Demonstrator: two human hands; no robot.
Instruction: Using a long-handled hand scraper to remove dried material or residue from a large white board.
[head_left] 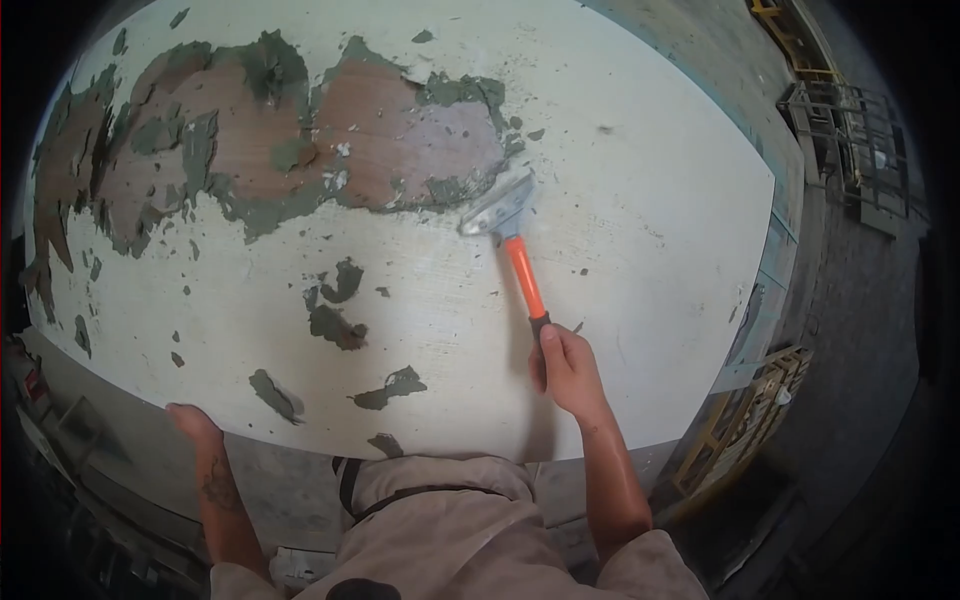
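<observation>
A long-handled scraper (524,270) with an orange and black handle is gripped in my right hand (568,368). Its wide metal head is tilted against the pale board (640,290), at the right end of a rough brown and pinkish patch (270,130). Grey-green crust borders this patch and lies over parts of it. My left hand (194,421) is at the board's near left edge, its fingers mostly hidden. Between my hands, loose grey-green flakes (338,328) are scattered on the board, one curled flake (275,396) lying close to the near edge.
The board's near edge runs just in front of my waist. Beyond its right side stand a yellowish slatted frame (745,415) and a metal rack (850,140) on the grey floor (850,300). Dark metal framing (85,430) stands below the left edge.
</observation>
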